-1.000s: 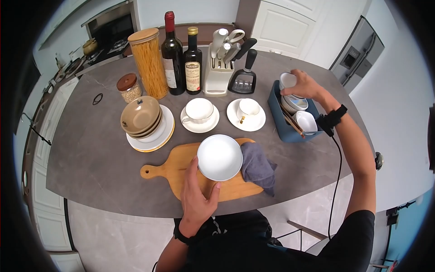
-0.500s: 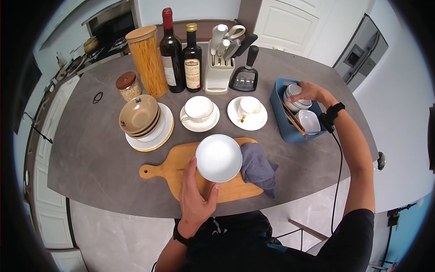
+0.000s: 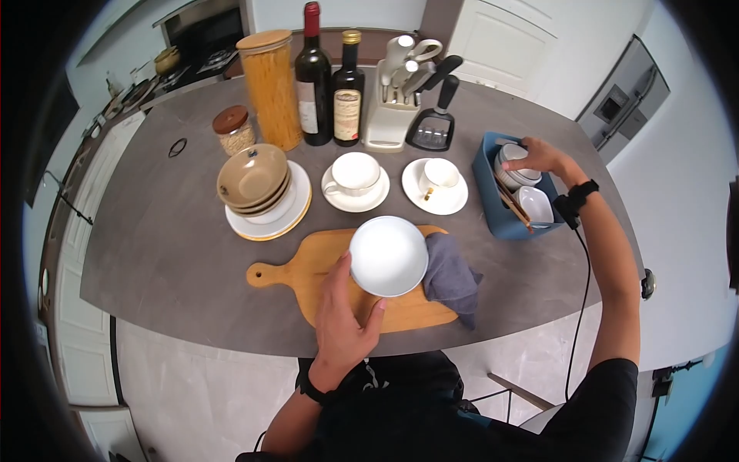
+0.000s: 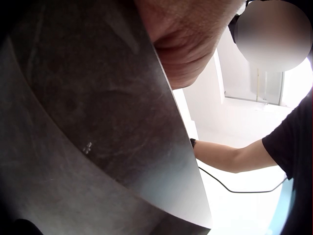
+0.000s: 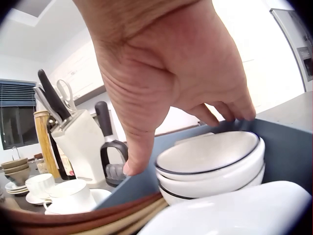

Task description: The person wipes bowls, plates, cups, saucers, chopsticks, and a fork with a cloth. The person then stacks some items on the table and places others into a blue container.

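A white bowl sits over the wooden cutting board. My left hand is at its near left side, forefinger along the rim and thumb spread at the near edge. On the right, my right hand reaches into a blue bin, over a stack of white bowls with dark rims. Its thumb stands apart from the stack, and the other fingers hang by the bin's far wall. A white dish and wooden chopsticks lie in the bin too.
A grey cloth drapes over the board's right end. Behind stand two cups on saucers, brown bowls stacked on plates, a pasta jar, two bottles and a knife block. A cable hangs from the right wrist.
The right hand has lowered a white bowl onto the stack in the bin, and its fingers have come off it. My left hand keeps its place by the white bowl.
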Available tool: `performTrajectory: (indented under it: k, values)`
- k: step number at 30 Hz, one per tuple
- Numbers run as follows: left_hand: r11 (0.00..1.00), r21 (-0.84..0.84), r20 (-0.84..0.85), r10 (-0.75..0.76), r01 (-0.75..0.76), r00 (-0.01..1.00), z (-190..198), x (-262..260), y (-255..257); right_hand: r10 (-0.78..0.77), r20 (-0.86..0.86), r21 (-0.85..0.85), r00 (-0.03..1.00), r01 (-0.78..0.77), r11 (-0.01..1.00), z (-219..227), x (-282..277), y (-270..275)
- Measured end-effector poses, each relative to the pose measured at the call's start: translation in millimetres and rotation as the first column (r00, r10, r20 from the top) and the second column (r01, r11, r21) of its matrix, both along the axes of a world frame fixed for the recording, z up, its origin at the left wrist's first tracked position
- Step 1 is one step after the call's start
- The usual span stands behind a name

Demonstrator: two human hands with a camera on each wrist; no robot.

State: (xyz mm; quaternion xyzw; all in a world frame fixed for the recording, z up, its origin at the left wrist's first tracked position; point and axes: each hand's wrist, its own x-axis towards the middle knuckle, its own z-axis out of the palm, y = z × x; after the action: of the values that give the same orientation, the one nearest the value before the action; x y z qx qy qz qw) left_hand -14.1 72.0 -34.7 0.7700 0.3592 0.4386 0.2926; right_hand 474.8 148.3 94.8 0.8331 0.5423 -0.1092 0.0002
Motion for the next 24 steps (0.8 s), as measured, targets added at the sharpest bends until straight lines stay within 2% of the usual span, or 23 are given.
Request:
performTrajectory:
  k: [1, 3, 4, 6, 7, 8, 10, 11, 14, 16, 19, 20, 22, 23, 24]
  values:
    - [1.000, -0.005, -0.006, 0.015, -0.015, 1.000, 0, -1, 0, 0.015, -0.006, -0.005, 1.000, -0.015, 1.000, 3, -10, 2]
    - [1.000, -0.016, -0.011, -0.001, 0.001, 1.000, -1, -1, 0, 0.193, 0.133, 0.242, 0.972, -0.220, 0.945, 11, -35, 2]
    - [1.000, -0.011, -0.009, -0.002, 0.002, 1.000, -2, -1, 1, 0.219, 0.022, 0.246, 0.975, -0.218, 0.944, 31, -85, -8]
    - [1.000, -0.013, 0.003, -0.009, 0.009, 1.000, -5, -1, 1, 0.444, -0.106, 0.327, 0.890, -0.390, 0.861, 31, -156, -22]
    - [1.000, -0.011, 0.022, -0.021, 0.021, 1.000, -6, 0, 1, 0.556, -0.126, 0.321, 0.821, -0.497, 0.806, 28, -190, -32]
    - [1.000, -0.013, 0.016, -0.028, 0.028, 0.999, -7, 0, 1, 0.588, -0.165, 0.263, 0.792, -0.539, 0.800, 31, -227, -47]
    - [0.999, -0.038, 0.036, -0.021, 0.022, 0.999, -8, 1, 1, 0.760, -0.089, 0.176, 0.644, -0.741, 0.648, 7, -265, -54]
    - [0.999, -0.036, 0.032, -0.020, 0.021, 0.999, -8, 1, 1, 0.779, -0.138, 0.164, 0.611, -0.762, 0.626, 3, -278, -58]
    - [0.999, -0.043, 0.019, -0.004, 0.005, 1.000, -6, -1, 0, 0.815, -0.097, 0.137, 0.571, -0.804, 0.579, -11, -293, -57]
    - [1.000, -0.024, 0.022, -0.011, 0.012, 1.000, -7, -2, 0, 0.766, -0.136, 0.164, 0.628, -0.748, 0.643, -10, -297, -56]
    - [1.000, -0.022, -0.002, -0.005, 0.005, 1.000, -4, -2, -1, 0.771, -0.202, 0.225, 0.604, -0.737, 0.637, -10, -293, -56]
    - [1.000, -0.017, 0.007, -0.021, 0.021, 1.000, -3, -1, -1, 0.762, -0.193, 0.222, 0.618, -0.729, 0.647, -4, -292, -57]
    - [1.000, 0.003, 0.029, -0.003, 0.003, 1.000, -1, -1, -1, 0.700, -0.316, 0.220, 0.640, -0.668, 0.710, 15, -287, -59]
    - [1.000, 0.008, 0.045, -0.026, 0.025, 0.999, -1, 0, -1, 0.687, -0.302, 0.214, 0.661, -0.656, 0.724, 25, -278, -60]
    - [1.000, 0.015, 0.033, -0.011, 0.010, 0.999, -3, 0, -1, 0.668, -0.294, 0.281, 0.684, -0.606, 0.744, 34, -267, -59]
